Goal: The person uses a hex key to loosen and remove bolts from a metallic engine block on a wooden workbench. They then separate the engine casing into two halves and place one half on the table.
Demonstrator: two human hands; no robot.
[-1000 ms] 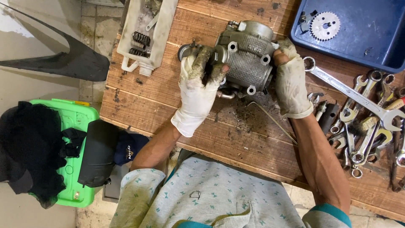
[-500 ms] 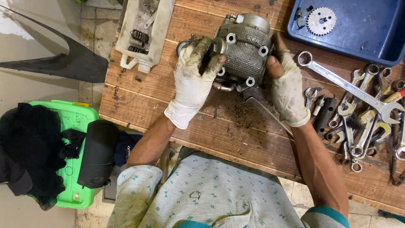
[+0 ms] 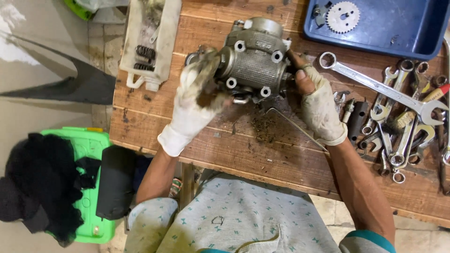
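Two gloved hands are gripping a grey metal engine part (image 3: pixel 253 58) in the upper middle of the frame, holding it over a worn wooden workbench (image 3: pixel 225 145). The left hand (image 3: pixel 199 96), in a dirty white glove and slightly blurred, is clasping the part's left end, fingers curled over it. The right hand (image 3: pixel 316 100), in a fingerless glove of the same kind, is pressing against the part's right side, its bare thumb lying on the casting; whether the other fingers are wrapping behind it cannot be told.

Just below the part, dark grit (image 3: pixel 262 129) is lying scattered on the planks, and a thin bent metal rod (image 3: pixel 295 126) is resting beside it, running toward the right wrist. At the upper left of the bench a white plastic tray (image 3: pixel 161 56) is holding coil springs (image 3: pixel 145 51). At the upper right a blue tray (image 3: pixel 403 28) is holding a toothed sprocket (image 3: pixel 343 16). Along the right edge a heap of spanners (image 3: pixel 398 122) is spreading out, with one long spanner (image 3: pixel 375 86) lying diagonally across the others, its ring end near the right hand.

At the lower left, off the bench, a green plastic box (image 3: pixel 93 145) is sitting on the floor with black cloth (image 3: pixel 37 182) draped over it.
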